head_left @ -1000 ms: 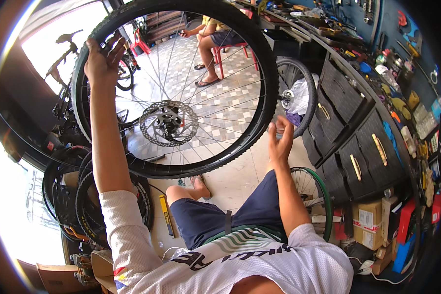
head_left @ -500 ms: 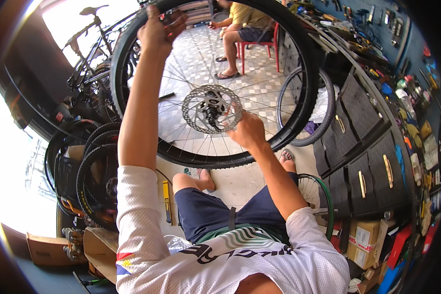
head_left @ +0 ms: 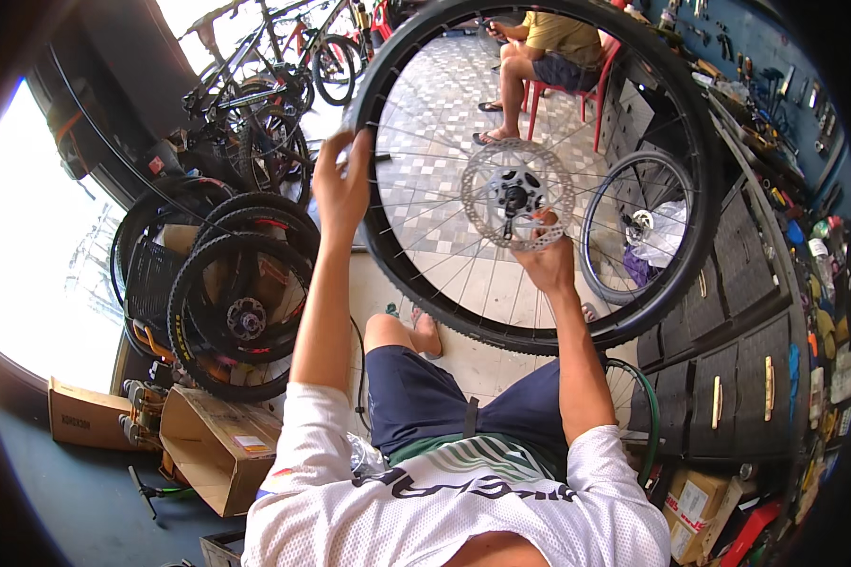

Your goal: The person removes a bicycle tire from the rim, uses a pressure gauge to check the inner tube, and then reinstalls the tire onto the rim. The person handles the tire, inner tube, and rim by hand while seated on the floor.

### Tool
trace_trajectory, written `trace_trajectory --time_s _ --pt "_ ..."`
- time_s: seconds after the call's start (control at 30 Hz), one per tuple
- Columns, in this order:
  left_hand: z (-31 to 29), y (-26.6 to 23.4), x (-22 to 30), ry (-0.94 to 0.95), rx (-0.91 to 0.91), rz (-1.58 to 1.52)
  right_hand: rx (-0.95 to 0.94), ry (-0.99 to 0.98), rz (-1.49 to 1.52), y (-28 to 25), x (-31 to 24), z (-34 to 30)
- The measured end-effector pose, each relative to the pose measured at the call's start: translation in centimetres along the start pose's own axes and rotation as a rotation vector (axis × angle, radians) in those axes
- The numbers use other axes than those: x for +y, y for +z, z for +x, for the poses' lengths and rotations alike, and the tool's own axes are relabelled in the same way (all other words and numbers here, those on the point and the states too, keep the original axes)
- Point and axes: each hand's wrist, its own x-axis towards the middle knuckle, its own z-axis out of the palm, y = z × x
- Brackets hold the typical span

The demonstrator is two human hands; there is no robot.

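A bicycle wheel [head_left: 389, 248] with a black tyre hangs upright in front of me, its spokes facing me. At its centre are a perforated brake disc [head_left: 477, 175] and a black-and-silver hub [head_left: 515, 194]. My right hand [head_left: 546, 263] reaches the hub from below, its fingers closed around the axle end behind the disc and partly hidden. Beside the tyre's left edge is my left hand [head_left: 340, 189], fingers apart and bent, the fingertips at or against the rubber. Whether they press on it I cannot tell.
Several wheels [head_left: 184, 326] lean at the left, above an open cardboard box [head_left: 219, 444]. Bicycles [head_left: 255, 94] stand at the far left. A person [head_left: 558, 57] sits on a red chair [head_left: 599, 99] ahead. Another wheel [head_left: 591, 246] leans by dark drawers [head_left: 728, 378] on the right.
The wheel has shifted right in view as the view turned. My left hand has come down from the tyre's upper left to its left side, its fingers looser. The right hand stays at the hub.
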Motion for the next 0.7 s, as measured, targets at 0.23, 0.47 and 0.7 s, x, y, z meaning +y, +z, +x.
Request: trace_trajectory --time_s 0.23,0.47,0.7 --pt "-16.7 3.5 -10.9 -1.172 -0.306 -0.555 0.139 -0.049 0.08 -0.8 -1.0 1.6" --pt "-16.2 7.6 -8.0 -1.118 0.104 -0.803 0.274 -0.02 0.101 -0.6 -2.0 0.9" --pt "-15.0 9.4 -6.9 -1.001 0.142 -0.873 0.326 -0.016 0.245 -2.7 -1.5 1.4"
